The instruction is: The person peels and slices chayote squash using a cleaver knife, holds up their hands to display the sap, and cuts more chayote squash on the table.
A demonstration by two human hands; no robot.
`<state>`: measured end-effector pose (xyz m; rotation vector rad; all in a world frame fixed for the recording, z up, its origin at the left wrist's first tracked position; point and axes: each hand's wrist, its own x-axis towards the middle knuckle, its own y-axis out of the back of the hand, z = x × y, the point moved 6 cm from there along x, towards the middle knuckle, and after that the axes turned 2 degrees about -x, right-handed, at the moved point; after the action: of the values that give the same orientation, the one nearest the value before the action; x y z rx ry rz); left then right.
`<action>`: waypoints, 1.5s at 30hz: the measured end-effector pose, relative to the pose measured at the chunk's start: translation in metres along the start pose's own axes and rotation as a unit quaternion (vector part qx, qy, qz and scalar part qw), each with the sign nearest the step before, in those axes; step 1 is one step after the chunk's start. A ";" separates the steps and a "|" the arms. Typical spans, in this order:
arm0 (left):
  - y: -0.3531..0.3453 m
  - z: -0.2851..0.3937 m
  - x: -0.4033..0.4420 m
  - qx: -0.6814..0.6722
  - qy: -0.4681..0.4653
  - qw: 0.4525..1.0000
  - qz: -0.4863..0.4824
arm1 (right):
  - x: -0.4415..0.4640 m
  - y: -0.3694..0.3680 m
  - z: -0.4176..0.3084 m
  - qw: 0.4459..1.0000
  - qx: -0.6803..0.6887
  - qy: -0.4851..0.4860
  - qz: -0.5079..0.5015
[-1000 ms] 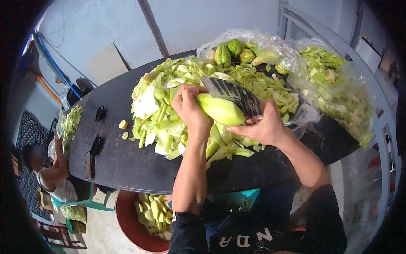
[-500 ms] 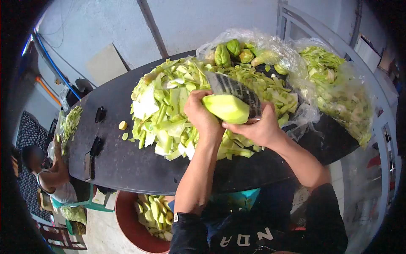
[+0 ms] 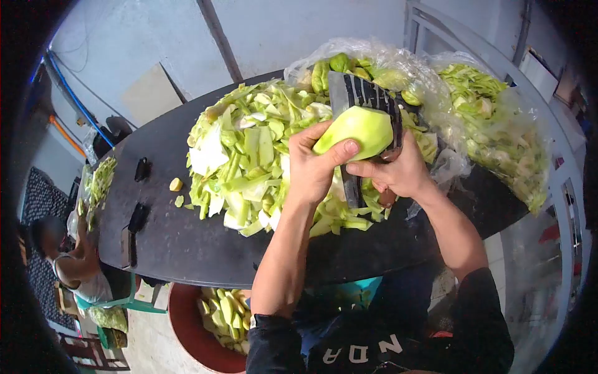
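the smooth, faceted fruit (image 3: 358, 129) has risen, gripped in left hand (image 3: 314, 165); right hand (image 3: 402, 169) clutches broad, flat blade (image 3: 366, 93).

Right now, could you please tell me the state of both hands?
Left hand: closed, holding the pale green vegetable.
Right hand: closed, holding the wide, dark-bladed knife.

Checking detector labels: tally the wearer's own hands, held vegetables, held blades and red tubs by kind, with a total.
Wearer's hands: 2 (left hand, right hand)
Held pale-green vegetable: 1
Wide dark blade: 1
Red tub: 1
Total: 5
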<state>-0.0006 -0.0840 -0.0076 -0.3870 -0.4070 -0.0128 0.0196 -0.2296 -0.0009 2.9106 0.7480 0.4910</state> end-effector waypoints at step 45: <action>0.005 -0.047 -0.001 -0.249 0.155 0.950 0.106 | 0.007 -0.025 0.034 0.981 0.109 -0.116 -0.107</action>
<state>0.0165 -0.0966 -0.0499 -0.9144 -0.0424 0.0341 0.0249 -0.2048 -0.0351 2.9579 1.1241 0.0498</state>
